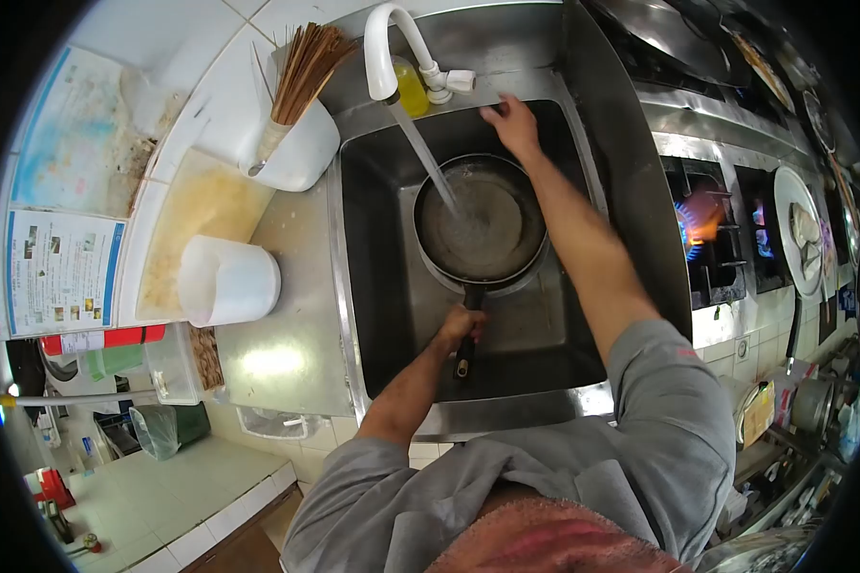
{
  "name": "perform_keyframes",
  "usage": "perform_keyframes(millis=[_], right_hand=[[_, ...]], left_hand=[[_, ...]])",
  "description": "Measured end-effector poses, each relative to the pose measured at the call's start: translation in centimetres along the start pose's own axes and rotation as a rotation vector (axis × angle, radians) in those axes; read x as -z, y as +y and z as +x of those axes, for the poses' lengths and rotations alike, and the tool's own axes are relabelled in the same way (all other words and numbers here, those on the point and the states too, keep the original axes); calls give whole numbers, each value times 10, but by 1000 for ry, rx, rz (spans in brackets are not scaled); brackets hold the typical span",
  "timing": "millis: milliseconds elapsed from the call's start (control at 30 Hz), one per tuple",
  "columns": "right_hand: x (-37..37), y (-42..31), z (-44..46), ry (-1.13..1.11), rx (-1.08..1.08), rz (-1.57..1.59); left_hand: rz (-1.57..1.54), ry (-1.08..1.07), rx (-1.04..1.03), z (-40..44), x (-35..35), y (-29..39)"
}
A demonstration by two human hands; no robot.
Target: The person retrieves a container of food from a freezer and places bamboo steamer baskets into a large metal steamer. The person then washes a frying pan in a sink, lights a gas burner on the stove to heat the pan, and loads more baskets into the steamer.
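Note:
My left hand [461, 327] is wrapped round the black handle of a frying pan [535, 215] inside the sink [373, 277]. Water from the white tap [382, 72] streams into the pan and ripples over its bottom. My right hand [514, 126] hovers over the far edge of the sink, slightly blurred, thumb and fingers apart, holding nothing. It is to the right of and below the tap's knob [461, 81], not touching it. A yellow bottle [409, 91] stands behind the tap's spout.
On the left ledge are a white container [306, 153] with a bundle of thin brown sticks [311, 72] and a white tub [227, 282]. A metal partition [631, 191] separates the sink from the lit gas burner [702, 224]. A second pan [795, 224] rests on the stove.

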State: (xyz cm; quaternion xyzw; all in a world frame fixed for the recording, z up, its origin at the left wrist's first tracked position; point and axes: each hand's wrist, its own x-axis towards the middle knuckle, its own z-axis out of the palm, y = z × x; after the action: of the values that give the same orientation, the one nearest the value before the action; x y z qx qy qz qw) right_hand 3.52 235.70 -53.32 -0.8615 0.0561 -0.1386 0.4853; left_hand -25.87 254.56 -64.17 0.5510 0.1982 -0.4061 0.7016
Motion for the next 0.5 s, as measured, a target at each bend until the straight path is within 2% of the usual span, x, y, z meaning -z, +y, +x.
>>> perform_keyframes(millis=[33,67,100,133,167,200,267,333,367,433,500], right_hand=[[10,12,-27,74,-51,-131],[11,39,-57,249,-75,-298],[21,52,-92,265,-199,-350],[22,72,-126,277,-383,-237],[35,66,-157,150,-610,-133],[20,92,-190,206,-717,-125],[13,86,-237,142,-1014,406],[11,91,-249,-193,-1318,1064],[1,97,-251,-179,-1308,1074],[-16,108,-253,-149,-1037,1211],[-9,88,-249,-93,-1032,1171]], left_hand=[[-11,-1,2,2,0,0],[-10,-9,-4,1,-2,2],[-18,8,-19,-2,-4,3],[-24,24,-35,-4,-6,5],[-25,18,-38,-6,-8,7],[-30,20,-43,-8,-10,9],[-33,18,-46,-14,-15,12],[-28,27,-34,-21,-19,19],[-15,16,-38,-22,-19,21],[-105,-7,-46,-27,-18,21],[-44,-19,-63,-30,-13,19]])
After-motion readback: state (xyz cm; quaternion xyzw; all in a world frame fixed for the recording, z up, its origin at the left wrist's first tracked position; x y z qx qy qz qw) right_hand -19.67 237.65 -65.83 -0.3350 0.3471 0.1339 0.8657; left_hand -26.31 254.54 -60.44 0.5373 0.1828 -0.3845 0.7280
